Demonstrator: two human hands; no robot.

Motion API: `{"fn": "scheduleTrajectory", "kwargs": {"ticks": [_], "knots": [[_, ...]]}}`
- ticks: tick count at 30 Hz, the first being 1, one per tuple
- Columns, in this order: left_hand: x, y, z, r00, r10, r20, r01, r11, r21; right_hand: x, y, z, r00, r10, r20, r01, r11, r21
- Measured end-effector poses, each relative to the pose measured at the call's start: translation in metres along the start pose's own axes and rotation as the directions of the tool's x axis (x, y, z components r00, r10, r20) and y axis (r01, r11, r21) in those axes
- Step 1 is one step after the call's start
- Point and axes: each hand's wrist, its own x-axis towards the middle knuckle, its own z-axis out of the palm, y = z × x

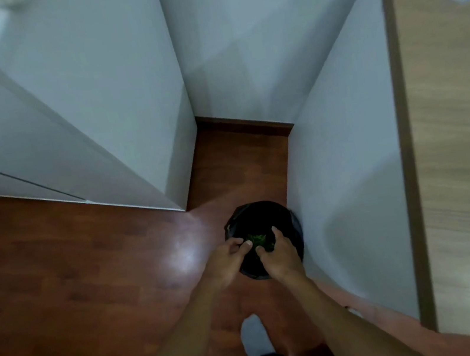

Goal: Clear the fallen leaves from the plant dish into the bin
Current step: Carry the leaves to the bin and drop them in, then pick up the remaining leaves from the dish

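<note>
A round black bin (257, 216) with a dark liner stands on the floor against the white side of a desk. Both my hands hover over its mouth. A small clump of green leaves (260, 241) shows between the fingertips. My right hand (279, 256) is curled around the leaves. My left hand (227, 260) is beside it, fingers bent and touching the same clump. The plant dish is not in view.
A wooden desk top (463, 139) with a cable hole rises on the right, its white side panel (350, 189) next to the bin. A white cabinet (86, 115) stands at left. Brown wooden floor (74, 282) spreads below; my foot in a light slipper (253, 334) is behind the bin.
</note>
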Motion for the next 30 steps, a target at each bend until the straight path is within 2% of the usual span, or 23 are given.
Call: {"fn": "scheduleTrajectory", "kwargs": {"ticks": [3, 9, 14, 21, 25, 30], "knots": [[-0.042, 0.026, -0.015, 0.999, 0.047, -0.008, -0.047, 0.998, 0.047, -0.042, -0.03, -0.023, 0.999, -0.037, 0.034, 0.036, 0.998, 0.047], [-0.119, 0.088, -0.058, 0.992, 0.119, -0.043, -0.112, 0.985, 0.132, -0.114, -0.089, -0.089, 0.962, -0.219, 0.165, 0.203, 0.973, 0.107], [-0.181, 0.164, -0.093, 0.966, 0.251, -0.068, -0.223, 0.935, 0.277, -0.17, -0.143, -0.166, 0.938, -0.344, 0.044, 0.339, 0.936, 0.097], [-0.247, 0.283, -0.112, 0.904, 0.425, -0.052, -0.353, 0.807, 0.473, -0.238, -0.196, -0.291, 0.863, -0.499, -0.078, 0.494, 0.866, -0.072], [-0.266, 0.334, -0.097, 0.857, 0.512, -0.065, -0.411, 0.753, 0.514, -0.272, -0.19, -0.347, 0.813, -0.568, -0.127, 0.55, 0.822, -0.15], [-0.292, 0.378, -0.048, 0.795, 0.604, -0.055, -0.482, 0.684, 0.548, -0.308, -0.152, -0.407, 0.802, -0.577, -0.155, 0.543, 0.812, -0.214]]}}
